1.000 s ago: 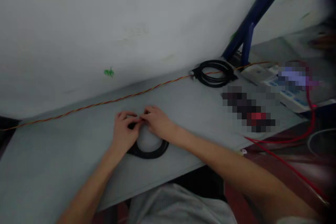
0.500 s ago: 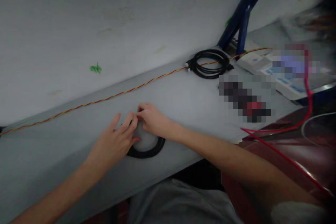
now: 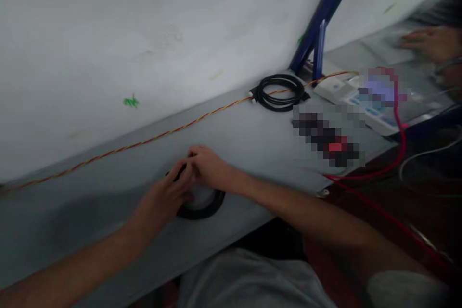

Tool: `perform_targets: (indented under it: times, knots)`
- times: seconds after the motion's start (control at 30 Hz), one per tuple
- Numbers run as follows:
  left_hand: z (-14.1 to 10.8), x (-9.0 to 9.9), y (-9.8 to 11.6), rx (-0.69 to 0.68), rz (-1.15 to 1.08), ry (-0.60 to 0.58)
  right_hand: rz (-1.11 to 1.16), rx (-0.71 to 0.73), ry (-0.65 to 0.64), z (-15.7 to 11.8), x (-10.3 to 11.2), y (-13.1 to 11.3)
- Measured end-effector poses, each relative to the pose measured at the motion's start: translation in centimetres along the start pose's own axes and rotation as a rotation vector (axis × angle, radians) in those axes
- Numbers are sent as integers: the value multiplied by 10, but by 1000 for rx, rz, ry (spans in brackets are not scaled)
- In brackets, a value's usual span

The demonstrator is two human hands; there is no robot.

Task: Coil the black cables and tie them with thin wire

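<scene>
A coiled black cable (image 3: 202, 212) lies on the grey tabletop in front of me, its far side mostly covered by my hands. My left hand (image 3: 169, 190) is closed on the far left of the coil, its fingertips meeting those of the other hand. Bent fingers of my right hand (image 3: 205, 166) pinch the coil's far edge. What sits right between the fingertips is hidden. A second coiled black cable (image 3: 279, 106) with white-tipped plugs lies farther back to the right, near the wall.
A twisted red-yellow wire (image 3: 144, 143) runs along the wall side. To the right are a blurred-out dark and red object (image 3: 325, 139), a white device (image 3: 375, 118), a red cable (image 3: 400, 139) and a blue metal post (image 3: 321, 24). Another person's hand (image 3: 429, 41) shows at far right.
My left hand's fingers have drawn in against my right hand, closing over the coil. The view has shifted slightly, and another person's hand now shows clearly at far right.
</scene>
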State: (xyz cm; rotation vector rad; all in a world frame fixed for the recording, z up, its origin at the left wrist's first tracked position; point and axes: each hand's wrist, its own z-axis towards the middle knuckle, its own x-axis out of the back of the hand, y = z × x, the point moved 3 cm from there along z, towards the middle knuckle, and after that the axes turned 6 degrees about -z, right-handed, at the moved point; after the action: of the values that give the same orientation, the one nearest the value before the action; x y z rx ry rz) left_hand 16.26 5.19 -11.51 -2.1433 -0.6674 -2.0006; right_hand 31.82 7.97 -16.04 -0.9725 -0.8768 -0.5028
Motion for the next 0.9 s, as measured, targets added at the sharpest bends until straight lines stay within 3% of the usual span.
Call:
perform_targets:
  times: [0.2,0.4,0.6,0.8,0.9]
  knots:
    - [0,8,-7,-1,98,170,-31,-58,47,-1,0,-2]
    - [-8,4,-42,354,-23,488,-7,-76,72,-1,-2,-1]
    - [7,-4,-55,405,-73,456,-28,-93,52,0,3,-3]
    - [13,-1,-55,200,147,406,-62,-84,21,2,7,-5]
    - [19,0,-54,183,198,369,-74,-105,27,2,10,-4]
